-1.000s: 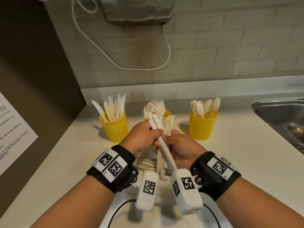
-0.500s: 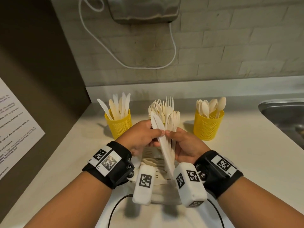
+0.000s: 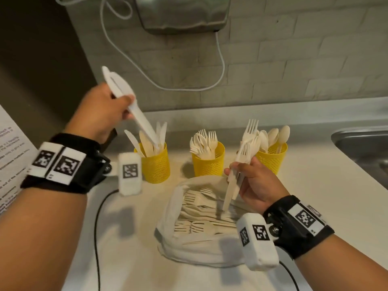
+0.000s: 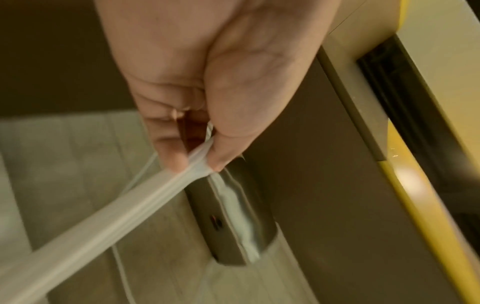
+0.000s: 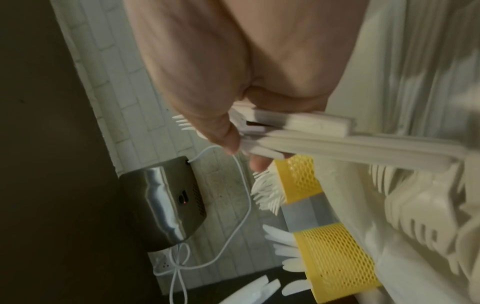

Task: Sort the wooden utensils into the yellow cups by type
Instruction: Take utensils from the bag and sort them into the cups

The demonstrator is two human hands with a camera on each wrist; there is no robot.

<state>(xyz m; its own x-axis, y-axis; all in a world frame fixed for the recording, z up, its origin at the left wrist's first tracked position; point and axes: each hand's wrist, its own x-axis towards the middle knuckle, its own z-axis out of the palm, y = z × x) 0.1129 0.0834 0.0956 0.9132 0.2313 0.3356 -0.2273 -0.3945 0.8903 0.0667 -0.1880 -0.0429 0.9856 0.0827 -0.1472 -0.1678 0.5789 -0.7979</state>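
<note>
Three yellow mesh cups stand in a row on the counter: the left cup (image 3: 156,164) holds knives, the middle cup (image 3: 207,162) forks, the right cup (image 3: 271,159) spoons. My left hand (image 3: 105,114) is raised above and left of the knife cup and pinches two wooden knives (image 3: 134,110), handle ends angled down toward that cup; the pinch shows in the left wrist view (image 4: 200,162). My right hand (image 3: 254,183) grips a bunch of forks (image 3: 245,148) upright over the cloth bag (image 3: 189,244), between the fork and spoon cups. The bag holds several more utensils (image 3: 201,213).
A steel sink (image 3: 365,152) lies at the right edge. A hand dryer (image 3: 182,13) with a white cable (image 3: 220,59) hangs on the brick wall. A dark panel with a paper notice (image 3: 10,156) bounds the left side. A black cable (image 3: 98,227) crosses the counter.
The hands have come apart: the left hand lifted the knives up and left toward the knife cup, while the right hand moved right, keeping the forks.
</note>
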